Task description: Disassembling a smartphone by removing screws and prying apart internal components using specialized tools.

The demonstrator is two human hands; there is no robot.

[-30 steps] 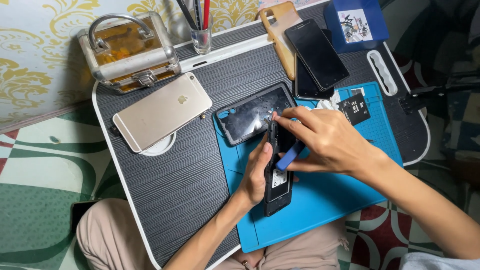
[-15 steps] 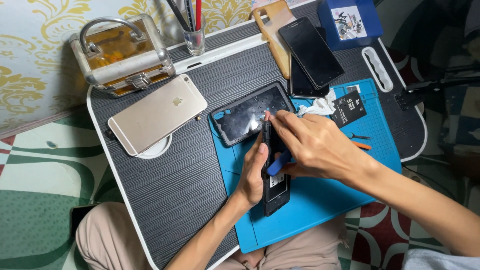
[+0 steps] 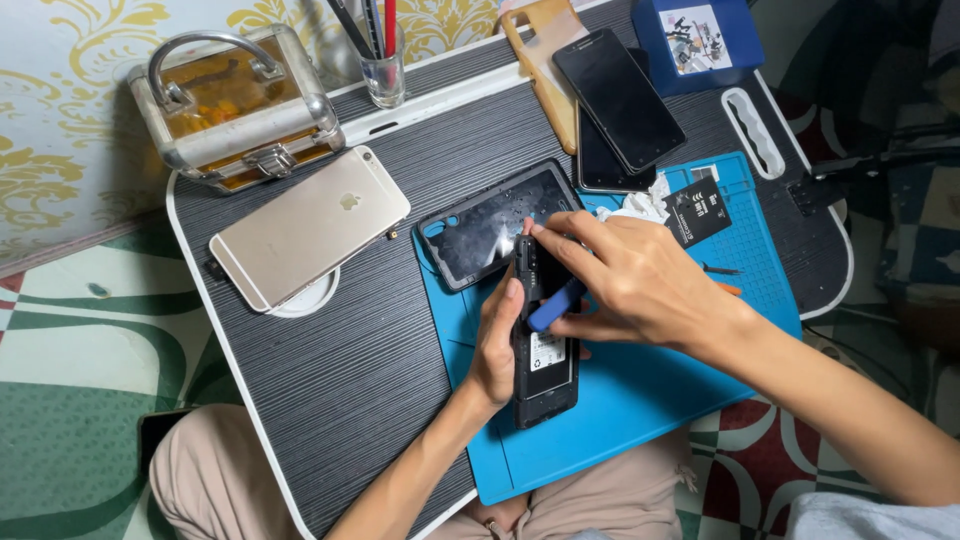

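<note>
left hand [image 3: 497,345] wrapped around the near-left edge of an opened black phone [image 3: 545,340], thumb along its side, clamping it tilted on edge against the blue repair mat [image 3: 640,400], likely so the seam faces up for prying. right hand [image 3: 625,280] closed in a pinch on a blue pry tool [image 3: 555,305], forefinger stretched to the phone's far end, tool tip pressed at the phone's edge just under the palm. removed black back cover [image 3: 490,225] lying flat just beyond the left fingertips, out of the way. gold phone [image 3: 310,225] face down farther left on the striped worktop [image 3: 330,380]; small metal-framed case [image 3: 235,105] beyond that. two dark phones [image 3: 620,100] stacked past the right hand.

against half a second ago: same grips, same pose, tool at much the same spot; slight shift of the whole view only.
</note>
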